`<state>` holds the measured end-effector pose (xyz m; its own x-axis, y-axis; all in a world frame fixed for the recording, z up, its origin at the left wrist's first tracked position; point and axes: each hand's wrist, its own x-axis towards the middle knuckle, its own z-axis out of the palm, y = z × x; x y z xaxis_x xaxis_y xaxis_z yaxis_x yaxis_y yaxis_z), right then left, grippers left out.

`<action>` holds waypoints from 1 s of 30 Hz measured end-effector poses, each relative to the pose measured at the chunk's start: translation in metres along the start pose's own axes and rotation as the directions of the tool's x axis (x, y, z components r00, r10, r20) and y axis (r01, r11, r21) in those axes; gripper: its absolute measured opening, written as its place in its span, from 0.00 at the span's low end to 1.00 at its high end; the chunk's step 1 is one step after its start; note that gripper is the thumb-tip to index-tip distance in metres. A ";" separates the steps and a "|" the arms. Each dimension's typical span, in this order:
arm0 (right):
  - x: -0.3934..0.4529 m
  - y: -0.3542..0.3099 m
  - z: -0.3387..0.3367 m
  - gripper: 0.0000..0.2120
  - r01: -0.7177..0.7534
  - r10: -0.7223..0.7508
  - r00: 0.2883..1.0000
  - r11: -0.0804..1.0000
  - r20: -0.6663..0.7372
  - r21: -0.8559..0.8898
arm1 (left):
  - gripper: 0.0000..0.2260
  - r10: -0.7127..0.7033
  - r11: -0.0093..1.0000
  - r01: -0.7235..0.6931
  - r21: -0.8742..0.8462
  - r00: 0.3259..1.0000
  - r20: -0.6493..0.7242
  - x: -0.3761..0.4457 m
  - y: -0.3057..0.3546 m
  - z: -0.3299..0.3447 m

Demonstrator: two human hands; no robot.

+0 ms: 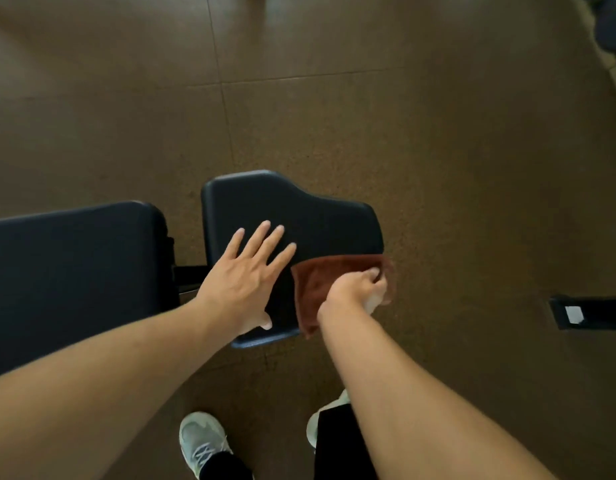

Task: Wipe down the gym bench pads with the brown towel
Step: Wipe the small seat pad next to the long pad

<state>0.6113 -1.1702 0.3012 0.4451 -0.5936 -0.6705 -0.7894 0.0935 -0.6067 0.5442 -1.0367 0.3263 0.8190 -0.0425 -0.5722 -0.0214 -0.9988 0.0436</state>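
Observation:
Two black bench pads lie below me: a small seat pad (299, 209) in the middle and a long back pad (74, 271) at the left. My left hand (247, 275) lies flat on the seat pad with fingers spread. The brown towel (320, 278) is draped over the seat pad's near right corner. My right hand (358, 289) grips the towel there, fingers curled into the cloth at the pad's right edge.
A narrow gap with a black frame bar (188, 273) separates the two pads. Brown rubber floor tiles (438, 150) surround the bench. A black bench foot with a white label (576, 313) lies at the right. My shoes (202, 441) stand just below the seat pad.

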 end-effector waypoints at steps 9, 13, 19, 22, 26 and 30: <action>0.095 -0.079 0.012 0.20 0.567 -0.305 0.778 0.719 0.549 -0.403 | 0.77 -0.354 0.764 0.467 -0.446 0.880 0.316 0.078 0.023 -0.036; 0.112 -0.095 0.020 0.21 0.616 -0.140 0.668 0.655 0.731 -0.437 | 0.78 -0.348 0.727 0.492 -0.479 0.865 0.361 0.079 0.027 -0.036; 0.107 -0.131 0.062 0.20 0.833 0.004 0.467 0.332 0.884 -0.442 | 0.78 -0.360 0.697 0.508 -0.506 0.858 0.366 0.080 0.024 -0.038; 0.088 -0.133 0.080 0.22 0.899 0.051 0.427 0.078 0.903 -0.430 | 0.77 -0.349 0.700 0.511 -0.499 0.854 0.386 0.080 0.024 -0.040; 0.071 -0.128 0.101 0.23 0.907 0.089 0.404 0.093 0.911 -0.411 | 0.78 -0.342 0.689 0.527 -0.497 0.842 0.418 0.081 0.025 -0.045; 0.043 -0.122 0.134 0.23 0.841 0.139 0.406 0.330 0.903 -0.429 | 0.77 -0.316 0.673 0.528 -0.519 0.839 0.443 0.085 0.020 -0.046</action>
<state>0.7833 -1.1001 0.2897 0.4529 0.4942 -0.7421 -0.0671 -0.8110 -0.5811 0.6403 -1.0595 0.3163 0.4394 0.2700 -0.8567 0.7154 -0.6820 0.1520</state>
